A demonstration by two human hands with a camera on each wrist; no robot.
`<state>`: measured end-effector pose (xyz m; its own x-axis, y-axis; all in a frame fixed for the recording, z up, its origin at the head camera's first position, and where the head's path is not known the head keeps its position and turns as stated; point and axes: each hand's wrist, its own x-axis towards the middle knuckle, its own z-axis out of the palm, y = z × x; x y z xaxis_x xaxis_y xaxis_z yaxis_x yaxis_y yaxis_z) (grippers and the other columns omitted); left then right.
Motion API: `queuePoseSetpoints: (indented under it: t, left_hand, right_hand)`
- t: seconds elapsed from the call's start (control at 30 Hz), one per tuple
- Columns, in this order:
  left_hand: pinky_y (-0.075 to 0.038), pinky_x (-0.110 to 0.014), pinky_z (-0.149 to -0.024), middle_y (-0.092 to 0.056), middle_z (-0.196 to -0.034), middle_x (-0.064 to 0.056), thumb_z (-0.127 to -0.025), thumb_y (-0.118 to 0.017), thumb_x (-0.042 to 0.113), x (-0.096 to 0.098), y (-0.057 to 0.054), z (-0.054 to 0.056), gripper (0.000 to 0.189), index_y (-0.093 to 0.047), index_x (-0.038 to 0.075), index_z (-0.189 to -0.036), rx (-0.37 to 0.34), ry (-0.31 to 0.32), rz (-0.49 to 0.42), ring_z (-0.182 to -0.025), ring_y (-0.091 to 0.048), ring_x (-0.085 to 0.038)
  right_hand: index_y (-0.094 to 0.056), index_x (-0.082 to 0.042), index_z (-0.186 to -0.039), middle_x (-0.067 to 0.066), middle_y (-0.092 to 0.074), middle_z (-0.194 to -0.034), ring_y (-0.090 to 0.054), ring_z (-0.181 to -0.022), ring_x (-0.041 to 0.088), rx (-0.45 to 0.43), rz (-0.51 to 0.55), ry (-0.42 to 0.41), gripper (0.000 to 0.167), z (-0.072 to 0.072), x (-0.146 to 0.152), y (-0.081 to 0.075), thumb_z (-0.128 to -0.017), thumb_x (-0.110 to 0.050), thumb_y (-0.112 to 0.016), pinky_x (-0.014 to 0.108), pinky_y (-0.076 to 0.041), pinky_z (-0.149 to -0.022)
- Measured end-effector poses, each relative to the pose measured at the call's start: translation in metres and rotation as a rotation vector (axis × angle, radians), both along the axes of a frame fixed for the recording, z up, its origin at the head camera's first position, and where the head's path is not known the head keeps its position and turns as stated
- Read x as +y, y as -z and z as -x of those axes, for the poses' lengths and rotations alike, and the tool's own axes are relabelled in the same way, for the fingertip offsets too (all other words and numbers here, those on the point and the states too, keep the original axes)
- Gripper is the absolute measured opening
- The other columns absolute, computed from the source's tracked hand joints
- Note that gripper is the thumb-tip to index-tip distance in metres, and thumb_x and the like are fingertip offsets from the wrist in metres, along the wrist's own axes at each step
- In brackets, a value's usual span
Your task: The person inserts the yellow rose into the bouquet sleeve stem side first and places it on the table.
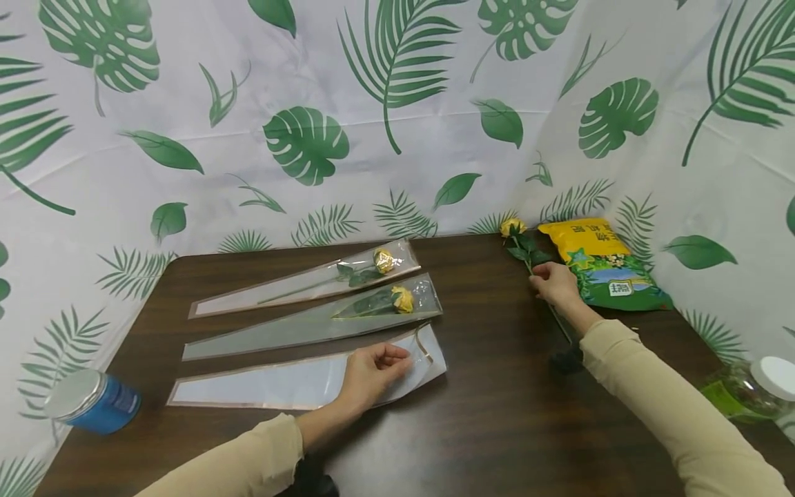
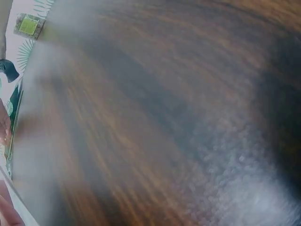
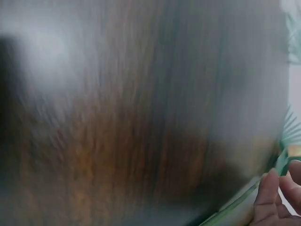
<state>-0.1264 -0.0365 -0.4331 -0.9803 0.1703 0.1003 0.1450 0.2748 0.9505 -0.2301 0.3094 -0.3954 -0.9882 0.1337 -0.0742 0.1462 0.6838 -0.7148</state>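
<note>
The fingers (image 1: 542,272) of the right hand (image 1: 559,288) pinch the stem of a yellow rose (image 1: 522,243), at centre right of the head view; its bloom points up toward the back edge of the table (image 1: 497,393). The left hand (image 1: 369,373), just below the centre of the frame, has thumb and fingertips curled together on the film of the lowest clear sleeve (image 1: 267,383), near its wide end.

Only the head view shows the middle sleeve (image 1: 248,344) and the top sleeve (image 1: 230,304), each with a yellow rose inside, their blooms toward the wide right ends. The left wrist view is mostly blurred wood, with a slice of the left hand at lower left and the right hand at the left edge; it shows the yellow-green label of the jar (image 1: 748,390) more fully than the head view, where the jar lies at lower right. The right wrist view catches fingers and a strip of green stem at lower right.

A yellow-and-green packet (image 1: 611,266) lies just right of the right hand. A blue can (image 1: 102,404) is at lower left, and a leaf-printed cloth (image 1: 428,138) hangs behind. The left hand hides part of the lowest sleeve; the right hand covers part of the stem.
</note>
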Motion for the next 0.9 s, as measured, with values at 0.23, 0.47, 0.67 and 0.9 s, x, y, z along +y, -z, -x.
queuePoseSetpoints:
  t: [0.23, 0.47, 0.67, 0.9]
  left_hand:
    - [-0.044, -0.014, -0.053, -0.071, -0.075, -0.013, -0.076, -0.077, 0.008, 0.001, 0.0, -0.003, 0.012, -0.072, 0.002, -0.086, 0.013, 0.015, -0.018, -0.058, -0.057, -0.001]
    - [-0.043, -0.014, -0.053, -0.07, -0.073, -0.012, -0.076, -0.077, 0.008, 0.0, 0.001, -0.004, 0.011, -0.073, 0.002, -0.085, 0.008, 0.011, 0.003, -0.057, -0.055, -0.001]
    - [-0.043, -0.013, -0.054, -0.07, -0.075, -0.016, -0.077, -0.074, 0.002, 0.002, -0.011, -0.009, 0.01, -0.071, -0.002, -0.085, -0.004, 0.014, -0.008, -0.058, -0.056, -0.004]
    - [-0.045, -0.014, -0.054, -0.07, -0.072, -0.011, -0.076, -0.076, 0.007, 0.003, 0.002, -0.001, 0.011, -0.073, 0.002, -0.085, 0.032, 0.011, 0.0, -0.056, -0.056, -0.001]
  right_hand:
    - [-0.054, 0.011, -0.117, 0.031, -0.058, -0.11, -0.058, -0.094, 0.041, -0.038, -0.227, 0.023, 0.032, 0.012, 0.005, 0.007, -0.093, -0.009, -0.054, 0.048, -0.049, -0.078]
    - [-0.057, 0.012, -0.116, 0.026, -0.06, -0.103, -0.063, -0.067, 0.019, -0.154, -0.042, 0.025, 0.032, 0.016, -0.005, 0.01, -0.091, -0.008, -0.053, 0.031, -0.055, -0.063]
    - [-0.042, 0.016, -0.127, 0.003, -0.052, -0.079, -0.051, -0.057, 0.003, -0.282, 0.351, 0.011, 0.04, 0.011, -0.017, 0.011, -0.095, -0.008, -0.047, 0.018, -0.05, -0.056]
    - [-0.043, -0.002, -0.113, -0.004, -0.055, -0.078, -0.056, -0.064, 0.003, -0.246, 0.774, -0.073, 0.018, -0.009, -0.038, -0.005, -0.097, -0.008, -0.049, 0.017, -0.051, -0.062]
